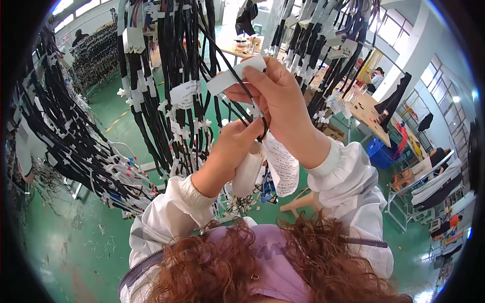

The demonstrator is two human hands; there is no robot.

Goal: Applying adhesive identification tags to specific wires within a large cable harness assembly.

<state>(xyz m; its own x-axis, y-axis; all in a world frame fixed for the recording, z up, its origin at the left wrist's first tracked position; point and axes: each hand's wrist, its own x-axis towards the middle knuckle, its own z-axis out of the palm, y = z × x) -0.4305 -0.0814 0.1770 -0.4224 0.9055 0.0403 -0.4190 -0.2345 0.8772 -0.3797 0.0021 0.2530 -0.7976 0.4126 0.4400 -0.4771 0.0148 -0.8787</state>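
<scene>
Between the thumb and fingers of my right hand (283, 103) is a blank white label (222, 83). It lies behind a thin black cable (245, 90), with one end sticking out to the left. Lower down, my left hand (227, 150) is closed around the same cable, close to the heel of my right hand. A white roll (246, 177) hangs just below the left hand; what supports it is hidden. Beside it dangles a curling strip of printed labels (284, 169). Both hands are in front of hanging black wire harnesses (146, 101).
More harnesses (65, 146) with white connectors crowd the left side, and another bunch (308, 50) hangs at the upper right. A wooden workbench (369, 113) stands right, with a blue crate (381, 153) below it. A wooden stool (298, 203) is beneath my right arm. A person (377, 78) is farther back.
</scene>
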